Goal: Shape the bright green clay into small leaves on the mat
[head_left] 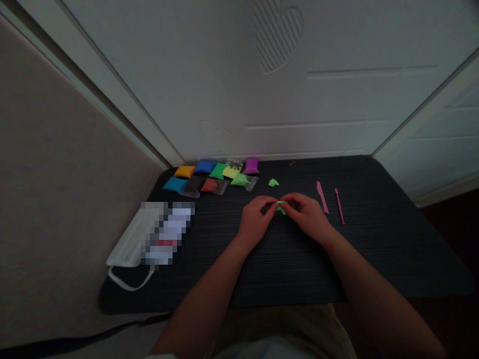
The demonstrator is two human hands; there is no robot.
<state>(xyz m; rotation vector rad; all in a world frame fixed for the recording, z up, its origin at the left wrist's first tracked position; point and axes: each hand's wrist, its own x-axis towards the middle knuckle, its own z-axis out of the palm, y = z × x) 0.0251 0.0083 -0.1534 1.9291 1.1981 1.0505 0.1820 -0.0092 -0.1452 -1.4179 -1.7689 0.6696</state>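
Observation:
Between my fingertips is a small piece of light green modelling clay, just above the dark table. My left hand pinches its left side with thumb and forefinger. From the other side, my right hand grips it the same way. A bit of the same green shows below the fingertips; whether it belongs to the held piece I cannot tell. Farther back, a separate lump of light green clay lies on the table. To the right of my right hand lie a pink plastic knife and a thin pink modelling stick.
Several clay packets line the back left of the black table, among them a purple packet, an orange packet and an opened light green packet. A white face mask lies at the left edge. Behind rises a white panel.

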